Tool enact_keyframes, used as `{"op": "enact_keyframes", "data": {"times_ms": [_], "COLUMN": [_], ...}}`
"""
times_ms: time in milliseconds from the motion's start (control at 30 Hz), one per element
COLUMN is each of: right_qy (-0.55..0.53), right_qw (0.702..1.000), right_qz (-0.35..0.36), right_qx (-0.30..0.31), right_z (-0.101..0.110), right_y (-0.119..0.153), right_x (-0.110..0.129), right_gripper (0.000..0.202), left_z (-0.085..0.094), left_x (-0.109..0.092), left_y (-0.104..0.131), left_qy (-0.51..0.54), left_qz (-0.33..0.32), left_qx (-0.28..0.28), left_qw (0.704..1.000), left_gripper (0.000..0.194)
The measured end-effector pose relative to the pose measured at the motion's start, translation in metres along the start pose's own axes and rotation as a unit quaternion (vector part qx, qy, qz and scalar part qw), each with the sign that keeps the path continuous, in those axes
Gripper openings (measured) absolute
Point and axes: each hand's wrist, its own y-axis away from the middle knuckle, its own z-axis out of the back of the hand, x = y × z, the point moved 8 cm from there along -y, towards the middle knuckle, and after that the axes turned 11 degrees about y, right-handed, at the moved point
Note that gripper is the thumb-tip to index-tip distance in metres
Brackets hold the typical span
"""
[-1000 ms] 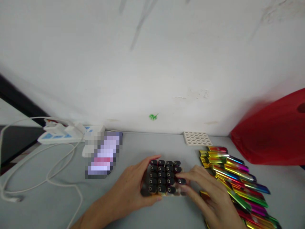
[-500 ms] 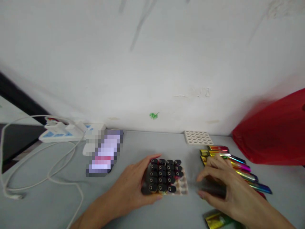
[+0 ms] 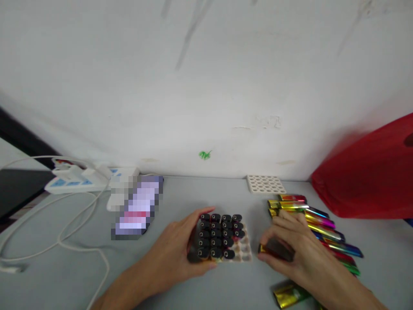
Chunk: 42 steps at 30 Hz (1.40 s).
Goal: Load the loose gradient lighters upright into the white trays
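On the grey tabletop (image 3: 206, 288), mid-width, left hand (image 3: 172, 247) clamps white pocketed tray (image 3: 245, 250) of black-topped pieces (image 3: 216, 234), right hand (image 3: 305, 245) grips dark gold-edged piece (image 3: 280, 249), blocking some shiny multicoloured cases (image 3: 326, 233); white perforated block (image 3: 266, 184) at back edge, red bag (image 3: 364, 181) right.

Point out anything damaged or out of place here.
The white wall looks marred: a green scribble low down, dark streaks above, and scuffed patches toward the right. Nothing looks spilled.

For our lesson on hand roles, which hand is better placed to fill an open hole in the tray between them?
Right, probably: the right hand pinches a dark piece beside the tray, where holes are open; the left hand grips its filled side.
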Motion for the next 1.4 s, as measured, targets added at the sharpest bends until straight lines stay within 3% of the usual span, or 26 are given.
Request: {"op": "enact_keyframes", "data": {"times_ms": [233,500,733,933,1133,1400], "right_qy": [-0.057,-0.131,-0.042,0.0,0.065,0.118], "right_qw": [0.992,0.966,0.98,0.997,0.997,0.99], "right_qz": [-0.072,-0.162,-0.093,-0.005,0.047,0.046], "right_qx": [-0.092,-0.151,-0.169,-0.082,-0.021,-0.055], "right_z": [0.017,0.016,0.022,0.006,-0.007,-0.009], "right_y": [0.004,0.007,0.007,0.0,-0.003,0.001], "right_x": [-0.009,-0.021,-0.007,0.011,0.025,0.024], "right_gripper": [0.021,0.026,0.018,0.004,0.012,0.038], "left_z": [-0.001,-0.001,0.0,-0.001,-0.001,-0.001], "left_x": [-0.002,0.001,-0.001,-0.003,-0.001,0.0], "left_y": [-0.001,0.0,-0.001,0.001,0.0,0.001], "left_qy": [-0.002,-0.009,-0.004,-0.001,-0.012,0.0], "left_qz": [-0.006,-0.001,0.0,-0.004,-0.004,-0.008], "left_qx": [0.001,0.002,0.002,0.001,0.001,-0.002], "left_qw": [1.0,1.0,1.0,1.0,1.0,1.0], "left_gripper": [0.102,0.101,0.102,0.1,0.102,0.103]}}
